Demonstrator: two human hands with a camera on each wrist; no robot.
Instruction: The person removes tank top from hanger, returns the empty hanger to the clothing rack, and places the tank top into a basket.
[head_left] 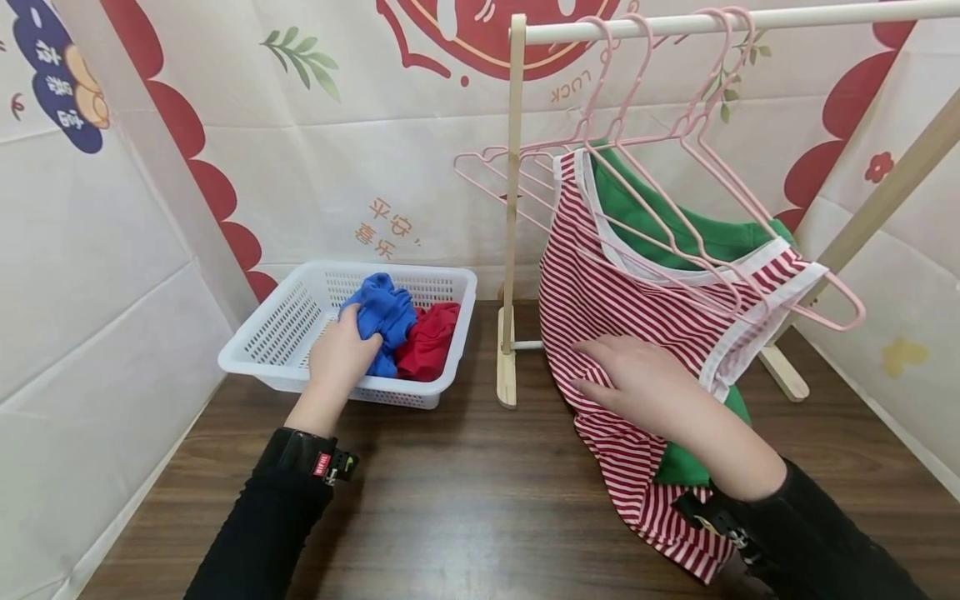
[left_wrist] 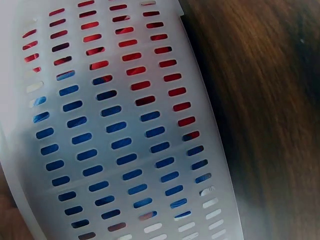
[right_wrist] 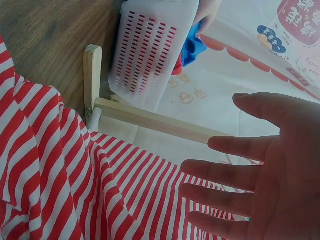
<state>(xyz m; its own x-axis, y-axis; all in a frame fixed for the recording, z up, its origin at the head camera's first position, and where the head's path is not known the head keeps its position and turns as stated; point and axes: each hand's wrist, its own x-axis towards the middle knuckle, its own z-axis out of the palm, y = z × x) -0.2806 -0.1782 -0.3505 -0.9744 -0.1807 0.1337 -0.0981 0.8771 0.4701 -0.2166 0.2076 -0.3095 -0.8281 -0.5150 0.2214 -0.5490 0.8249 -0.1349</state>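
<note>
Cloth (head_left: 390,313), blue, runs front-to-back, gripped by left hand (head_left: 339,353); right hand (head_left: 643,385) spread.

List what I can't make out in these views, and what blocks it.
Head view: most fingers of the left hand, hidden by the hand itself and the blue cloth.
Head view: much of the green cloth, behind the striped top.
Head view: the right end of the white rail, cut off by the picture edge.
Left wrist view: the blue cloth's shape, screened by the basket.

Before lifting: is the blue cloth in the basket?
Partly in: blue cloth shows through slots in the basket and rises above its rim.
</note>
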